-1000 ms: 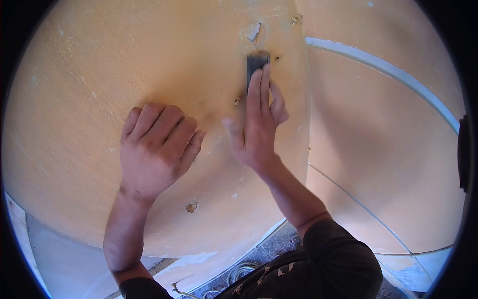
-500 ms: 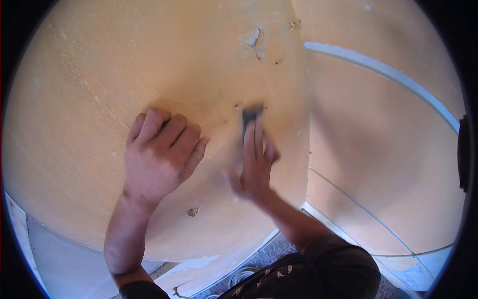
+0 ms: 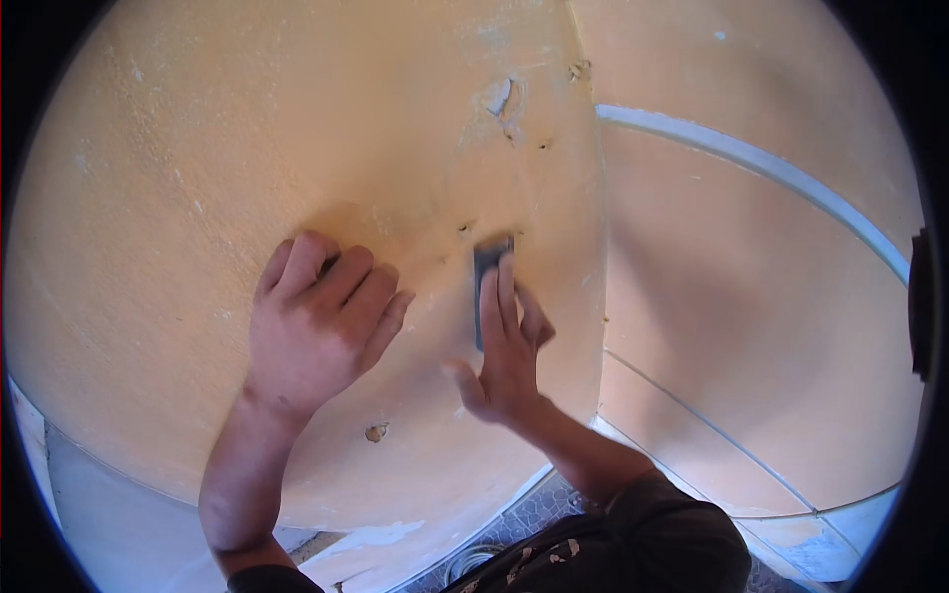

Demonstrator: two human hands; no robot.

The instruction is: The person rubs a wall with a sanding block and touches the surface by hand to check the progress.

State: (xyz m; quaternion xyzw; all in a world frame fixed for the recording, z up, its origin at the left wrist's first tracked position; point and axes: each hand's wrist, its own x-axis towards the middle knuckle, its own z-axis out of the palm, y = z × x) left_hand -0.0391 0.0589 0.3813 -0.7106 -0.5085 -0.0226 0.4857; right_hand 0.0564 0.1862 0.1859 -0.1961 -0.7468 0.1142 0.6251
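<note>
My right hand presses a small dark sanding block flat against an orange-painted wall, with the fingers laid along the block. My left hand rests on the same wall to the left, fingers curled loosely and holding nothing. Above the block the paint is chipped in a pale patch. A small hole shows in the wall below my left hand.
The wall ends at a vertical corner just right of the block, where a second orange wall with a pale stripe begins. A pale skirting band runs along the bottom, above a patterned tile floor.
My right hand has slid the block down the wall, from beside the chipped patch to about mid-wall. The left hand has stayed roughly in place.
</note>
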